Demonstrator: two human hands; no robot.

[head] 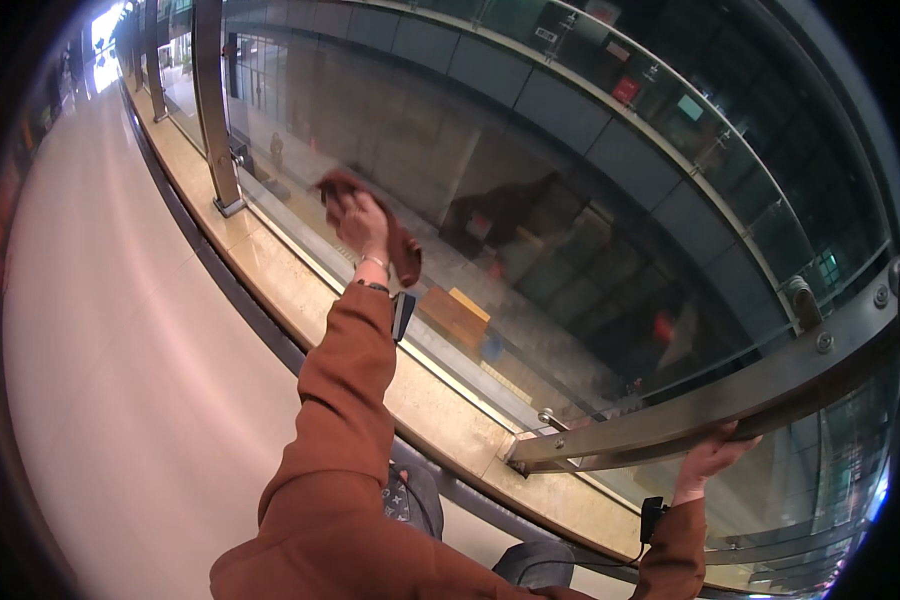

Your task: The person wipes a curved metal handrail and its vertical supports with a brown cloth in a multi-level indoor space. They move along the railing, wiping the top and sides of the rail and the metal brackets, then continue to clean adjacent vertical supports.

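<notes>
My left hand (358,225) is spread over a reddish-brown cloth (405,255) at a glass balustrade panel (420,142), left of the picture's middle. The cloth hangs out past the palm on the right, and both look slightly blurred. At the lower right my right hand (714,454) holds the edge of a steel balustrade post (690,420), its fingers partly hidden behind the metal. Dark devices are strapped near both wrists, and a cable runs from the right one.
A beige stone ledge (435,390) runs under the glass, with a pale floor (142,315) to its left. Another steel post (214,112) stands farther along. Through the glass show a lower level with a brown and yellow block-like object (454,315) and a curved upper gallery (570,105).
</notes>
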